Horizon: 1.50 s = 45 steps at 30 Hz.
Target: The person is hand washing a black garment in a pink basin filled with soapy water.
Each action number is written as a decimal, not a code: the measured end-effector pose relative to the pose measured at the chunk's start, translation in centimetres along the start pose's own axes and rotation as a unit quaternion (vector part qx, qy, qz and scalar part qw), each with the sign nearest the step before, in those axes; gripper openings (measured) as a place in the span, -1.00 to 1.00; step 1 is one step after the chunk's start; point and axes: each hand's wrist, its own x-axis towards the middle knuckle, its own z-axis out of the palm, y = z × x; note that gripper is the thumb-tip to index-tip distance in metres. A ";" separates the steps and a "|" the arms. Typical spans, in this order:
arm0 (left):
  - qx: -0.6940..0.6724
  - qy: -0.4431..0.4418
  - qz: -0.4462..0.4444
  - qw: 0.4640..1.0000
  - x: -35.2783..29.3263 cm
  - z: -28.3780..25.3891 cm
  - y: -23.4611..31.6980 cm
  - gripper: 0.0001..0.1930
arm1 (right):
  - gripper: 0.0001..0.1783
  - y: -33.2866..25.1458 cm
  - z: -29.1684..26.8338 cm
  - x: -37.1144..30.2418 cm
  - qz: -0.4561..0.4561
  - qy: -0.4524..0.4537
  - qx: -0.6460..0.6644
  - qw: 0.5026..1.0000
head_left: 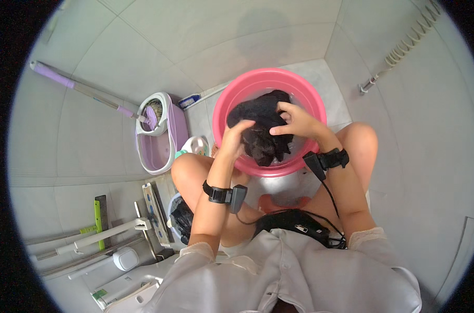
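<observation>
A bunched black cloth [260, 108] is grasped at its near left side by the left hand [233, 140], whose thumb is laid across the top while its other fingers are mostly hidden. The same cloth is touched on its right by the right hand [298, 121]; the thumb and forefinger are spread apart over it, and whether any fabric is pinched there cannot be told. The cloth is contained in a round pink plastic basin [320, 99], where water is seen around it. On each forearm a grey block-shaped device is fastened by a black strap [218, 195]. The basin is flanked by the person's bent knees [359, 141].

To the left, a lilac-and-white plastic mop bucket [180, 117] is placed near the wall, with a lilac-handled mop [59, 79] leaned out of it. Just beside the bucket, a blue-headed brush [190, 100] is laid on the pale grey tiled floor [333, 86]. At upper right, a coiled pale hose [401, 53] is hung.
</observation>
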 end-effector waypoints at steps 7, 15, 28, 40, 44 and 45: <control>-0.205 -0.050 0.045 0.976 0.5 -2.0 2.1 -0.58 | -0.75 5.2 -2.0 0.1 -0.048 0.131 -0.413 0.900; -0.243 -0.033 0.038 0.969 0.9 -2.8 1.7 -0.60 | -0.88 4.2 -3.1 1.2 -0.070 0.273 -0.195 0.939; -0.184 -0.135 -0.005 0.974 -0.3 -3.2 0.8 -0.52 | -0.70 4.8 -1.4 2.6 -0.045 0.266 -0.100 0.958; -0.007 0.071 -0.009 0.997 0.0 -1.0 0.2 -0.71 | -0.66 3.8 0.8 3.6 -0.097 0.286 -0.142 0.943; 0.106 0.088 0.037 0.990 1.3 -2.9 -1.0 -0.65 | -0.41 0.8 1.0 3.3 0.038 0.140 0.129 0.981; 0.109 0.071 0.069 0.989 1.7 -2.7 -1.5 -0.67 | -0.38 0.6 1.1 3.2 0.071 0.106 0.201 0.971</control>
